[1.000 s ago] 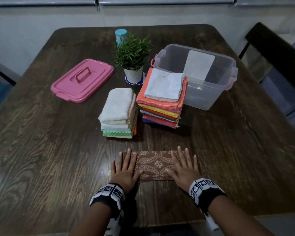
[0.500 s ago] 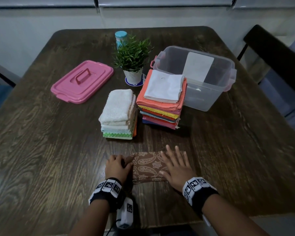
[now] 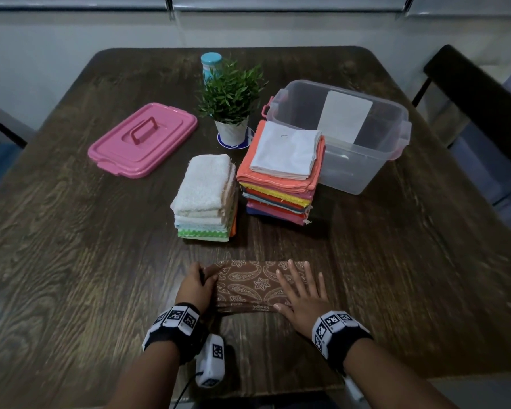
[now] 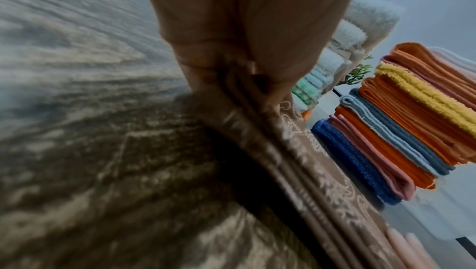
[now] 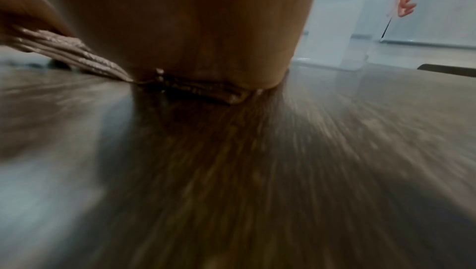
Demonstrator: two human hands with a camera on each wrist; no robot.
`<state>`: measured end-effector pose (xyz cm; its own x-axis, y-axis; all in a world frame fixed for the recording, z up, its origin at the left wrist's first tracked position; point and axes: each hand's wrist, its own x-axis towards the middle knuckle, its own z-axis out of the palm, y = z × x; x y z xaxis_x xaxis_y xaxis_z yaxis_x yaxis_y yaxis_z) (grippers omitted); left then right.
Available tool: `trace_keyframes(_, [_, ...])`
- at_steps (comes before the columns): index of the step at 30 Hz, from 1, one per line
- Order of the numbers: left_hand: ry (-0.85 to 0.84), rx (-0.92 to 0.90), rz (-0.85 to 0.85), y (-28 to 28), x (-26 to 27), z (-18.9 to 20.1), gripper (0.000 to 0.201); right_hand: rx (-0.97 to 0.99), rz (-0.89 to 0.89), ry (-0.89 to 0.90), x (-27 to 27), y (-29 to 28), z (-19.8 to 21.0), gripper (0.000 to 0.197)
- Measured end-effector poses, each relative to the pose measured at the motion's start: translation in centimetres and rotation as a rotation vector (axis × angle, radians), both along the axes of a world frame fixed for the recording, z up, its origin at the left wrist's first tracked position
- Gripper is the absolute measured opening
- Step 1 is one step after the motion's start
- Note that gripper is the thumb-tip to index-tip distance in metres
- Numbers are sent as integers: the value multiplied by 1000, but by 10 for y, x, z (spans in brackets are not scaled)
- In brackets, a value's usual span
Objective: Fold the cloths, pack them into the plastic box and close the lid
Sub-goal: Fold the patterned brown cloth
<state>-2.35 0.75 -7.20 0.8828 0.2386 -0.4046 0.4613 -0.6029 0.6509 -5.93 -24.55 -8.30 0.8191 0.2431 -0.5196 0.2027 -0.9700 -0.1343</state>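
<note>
A brown paisley cloth [image 3: 248,283] lies folded into a strip near the table's front edge. My left hand [image 3: 196,286] pinches its left end [image 4: 260,122], lifting that end slightly. My right hand [image 3: 300,290] lies flat with spread fingers on the cloth's right part [image 5: 201,90]. Behind it stand two stacks of folded cloths: a pale towel stack [image 3: 205,197] and a colourful stack [image 3: 281,172] topped by a white cloth. The clear plastic box [image 3: 363,160] stands open at the back right with a white sheet inside. Its pink lid [image 3: 143,140] lies at the back left.
A small potted plant [image 3: 232,95] on a blue coaster and a teal-capped bottle [image 3: 211,64] stand behind the stacks. A dark chair [image 3: 478,93] is at the table's right side. The dark wooden table [image 3: 71,261] shows bare wood left and right of my hands.
My left hand, flat on the cloth a second ago, has curled and taken hold of the cloth's left end. My right hand stays flat, shifted slightly left.
</note>
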Motion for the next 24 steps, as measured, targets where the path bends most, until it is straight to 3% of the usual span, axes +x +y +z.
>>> trace_keyframes(3, [-12, -36, 36, 0, -1, 0, 20, 36, -31, 37, 9, 2, 14, 75])
trace_keyframes(7, [-95, -95, 137, 6, -5, 11, 17, 249, -191, -79, 19, 8, 44, 82])
trace_keyframes(11, [-187, -144, 114, 8, -8, 26, 16, 592, -415, -163, 32, 12, 66, 63])
trace_keyframes(15, [-299, -210, 31, -4, -8, 38, 19, 869, -570, 129, 44, 19, 77, 30])
trace_keyframes(19, [-391, -236, -180, -37, -10, 57, 25, 1172, -865, 526, 44, 37, 82, 43])
trace_keyframes(21, [-292, -356, -324, -54, -14, 66, 28, 1261, -948, 664, 42, 40, 83, 52])
trace_keyframes(24, [-146, -515, -425, -68, -17, 71, 25, 1301, -1087, 587, 41, 38, 76, 47])
